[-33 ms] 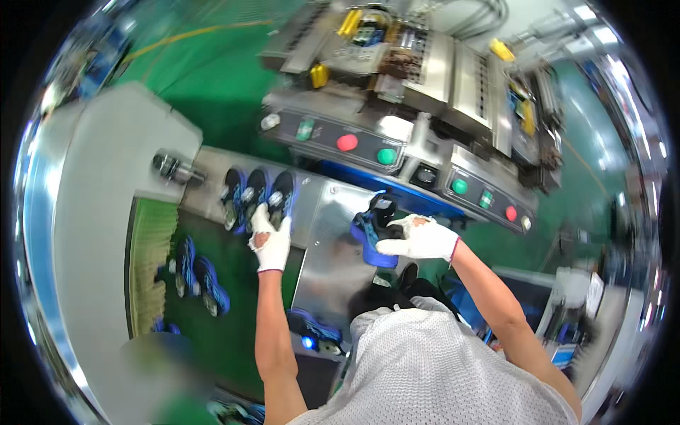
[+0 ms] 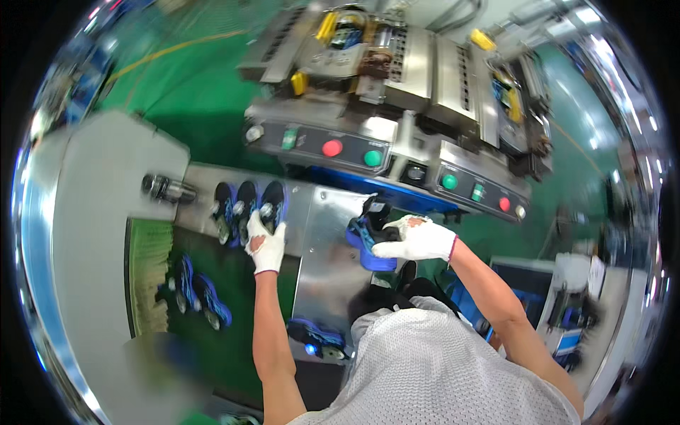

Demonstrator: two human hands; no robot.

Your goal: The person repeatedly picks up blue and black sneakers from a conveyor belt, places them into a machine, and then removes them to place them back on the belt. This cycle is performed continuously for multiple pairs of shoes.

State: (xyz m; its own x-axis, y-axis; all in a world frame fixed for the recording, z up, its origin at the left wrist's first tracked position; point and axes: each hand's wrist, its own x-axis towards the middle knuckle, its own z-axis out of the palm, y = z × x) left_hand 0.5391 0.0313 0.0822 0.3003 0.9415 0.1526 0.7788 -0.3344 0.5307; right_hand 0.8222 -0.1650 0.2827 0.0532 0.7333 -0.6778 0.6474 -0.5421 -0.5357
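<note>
Shoe [image 2: 368, 237], blue/black, clasped in gloved R hand [image 2: 418, 241], sits just left of that grip over the steel tabletop [image 2: 322, 276], long axis running toward machine [image 2: 397, 152]. L hand [image 2: 265, 241] grips the nearest of 3 shoes in a row [image 2: 248, 202], just beyond its fingers.

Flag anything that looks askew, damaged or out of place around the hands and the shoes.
Nothing stands out. The left hand rests on a tidy row of three shoes, the right hand holds a blue shoe by the machine, and more shoes lie on the green belt.
</note>
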